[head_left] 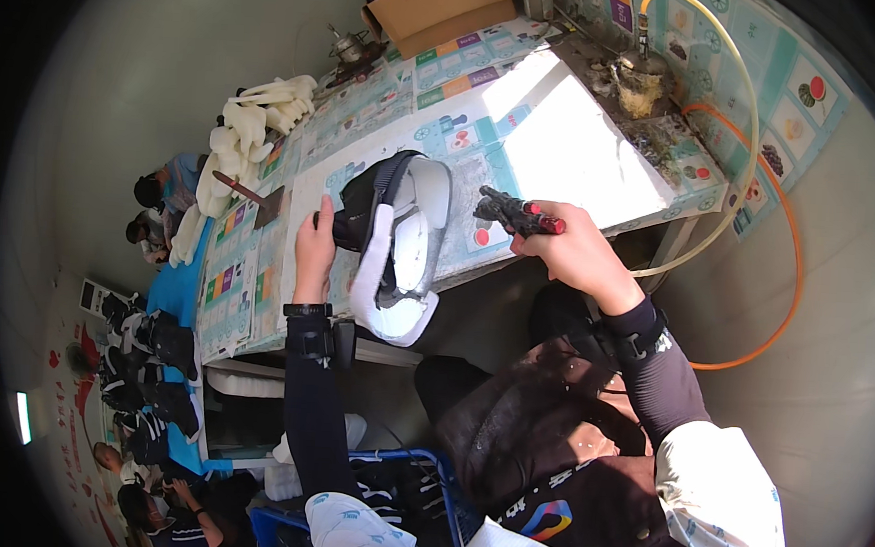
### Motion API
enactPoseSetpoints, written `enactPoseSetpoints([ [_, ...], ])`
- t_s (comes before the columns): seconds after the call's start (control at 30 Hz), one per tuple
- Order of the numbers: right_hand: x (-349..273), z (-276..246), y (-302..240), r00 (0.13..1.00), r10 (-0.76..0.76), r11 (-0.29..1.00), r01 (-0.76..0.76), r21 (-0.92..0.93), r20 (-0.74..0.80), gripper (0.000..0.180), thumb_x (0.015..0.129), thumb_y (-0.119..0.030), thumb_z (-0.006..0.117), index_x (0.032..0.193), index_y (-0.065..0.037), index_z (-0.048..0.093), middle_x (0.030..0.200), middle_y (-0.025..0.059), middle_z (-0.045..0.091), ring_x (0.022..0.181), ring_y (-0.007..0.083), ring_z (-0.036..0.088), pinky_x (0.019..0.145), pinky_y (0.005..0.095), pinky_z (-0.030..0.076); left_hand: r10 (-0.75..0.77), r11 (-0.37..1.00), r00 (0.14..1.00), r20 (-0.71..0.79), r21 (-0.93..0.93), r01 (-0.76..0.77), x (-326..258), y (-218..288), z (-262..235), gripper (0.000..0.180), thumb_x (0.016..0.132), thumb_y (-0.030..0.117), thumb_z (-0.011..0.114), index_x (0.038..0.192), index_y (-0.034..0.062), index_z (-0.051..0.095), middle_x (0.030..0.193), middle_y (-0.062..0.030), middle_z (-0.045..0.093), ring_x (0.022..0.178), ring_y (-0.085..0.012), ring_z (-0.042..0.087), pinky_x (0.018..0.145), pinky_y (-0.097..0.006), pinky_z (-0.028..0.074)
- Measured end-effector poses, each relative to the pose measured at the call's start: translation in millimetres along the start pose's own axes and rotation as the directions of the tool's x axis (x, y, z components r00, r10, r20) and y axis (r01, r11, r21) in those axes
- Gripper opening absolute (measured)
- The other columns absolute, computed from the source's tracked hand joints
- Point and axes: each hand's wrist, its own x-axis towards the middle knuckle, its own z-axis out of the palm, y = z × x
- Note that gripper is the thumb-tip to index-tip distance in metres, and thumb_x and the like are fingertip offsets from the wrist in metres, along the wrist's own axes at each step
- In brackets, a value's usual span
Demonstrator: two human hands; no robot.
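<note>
One black-and-white shoe upper (397, 236) is held at frame centre, clasped by the left hand (314, 251) over the table's near edge (253, 342). One black glue gun (514, 214) is gripped in the closed right hand (574, 252). Bare tabletop is left beyond. One pile of white insoles (251, 127) lies upper left.

A shoe (400, 236) lies on the table (565, 151), between the left hand (314, 246) and right hand (574, 247).
</note>
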Motion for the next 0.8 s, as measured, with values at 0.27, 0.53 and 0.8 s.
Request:
enactPoseSetpoints([
  [0.27, -12, -38, -9, 0.992, -0.013, 0.973, 0.041, 0.228, -0.123, 0.019, 0.084, -0.010, 0.067, 0.099, -0.001, 0.073, 0.081, 0.0045, 0.073, 0.060, 0.0125, 0.062, 0.053, 0.0285, 0.050, 0.792, 0.475, 0.587, 0.170, 0.431, -0.767, -25, 164, -40, 0.024, 0.107, 0.016, 0.051, 0.091, -0.0020, 0.052, 0.089, -0.0168, 0.054, 0.085, -0.0374, 0.057, 0.078, -0.043, 0.045],
  [0.53, -33, -41, -12, 0.997, -0.010, 0.985, 0.024, 0.172, -0.082, 0.016, 0.085, -0.013, 0.070, 0.097, -0.002, 0.071, 0.077, 0.0032, 0.069, 0.060, 0.0118, 0.061, 0.054, 0.0297, 0.049, 0.675, 0.707, 0.738, 0.009, 0.278, -0.650, 9, 72, 22, 0.044, 0.097, 0.018, 0.068, 0.136, 0.0011, 0.058, 0.122, -0.0231, 0.060, 0.093, -0.0350, 0.066, 0.081, -0.043, 0.052],
  [0.8, -40, -75, 6, 0.989, -0.122, 0.984, 0.132, 0.122, -0.089, 0.017, 0.090, -0.008, 0.068, 0.105, 0.000, 0.068, 0.084, 0.0110, 0.070, 0.072, 0.0198, 0.069, 0.065, 0.0333, 0.055, 0.633, 0.485, 0.752, 0.185, 0.662, -0.571, -9, 109, 3, 0.024, 0.096, 0.017, 0.069, 0.107, -0.0042, 0.072, 0.094, -0.0249, 0.069, 0.089, -0.0440, 0.068, 0.079, -0.048, 0.053],
])
